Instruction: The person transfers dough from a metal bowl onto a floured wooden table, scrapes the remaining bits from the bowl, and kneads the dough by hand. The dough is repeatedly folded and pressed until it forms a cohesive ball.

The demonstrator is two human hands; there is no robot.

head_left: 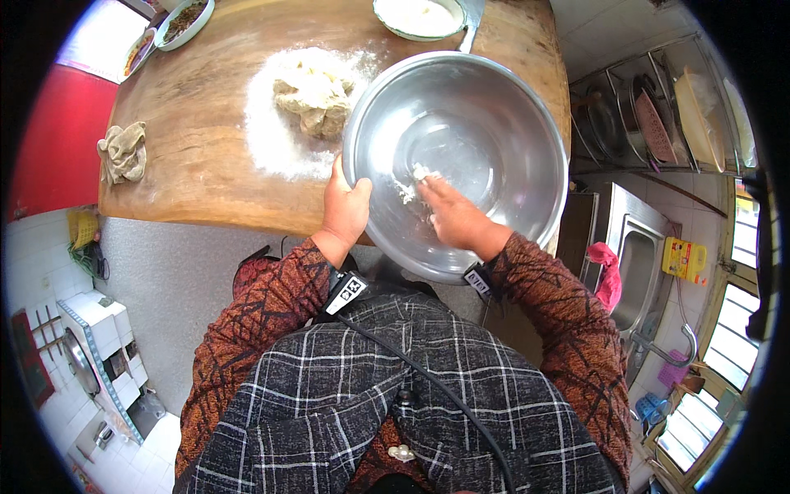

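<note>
A large metal mixing bowl [527,148] sits tilted over the near right part of the wooden table. My left hand [346,200] grips its left rim, with the thumb on the inner side and the fingers mostly hidden behind the wall. Inside the bowl, my right hand [454,216] reaches down with fingers stretched out against the inner surface. Small bits of dough and flour [406,193] cling there by the fingertips. Left of the bowl, a rough lump of dough [317,97] rests on a patch of white flour [267,123].
The wooden table [189,156] bears a crumpled cloth [123,152] at its left edge. Behind the metal bowl stands a bowl of white flour [418,18]; a dish of dark food [183,23] is far left. At right are a sink [640,276] and a rack [634,107].
</note>
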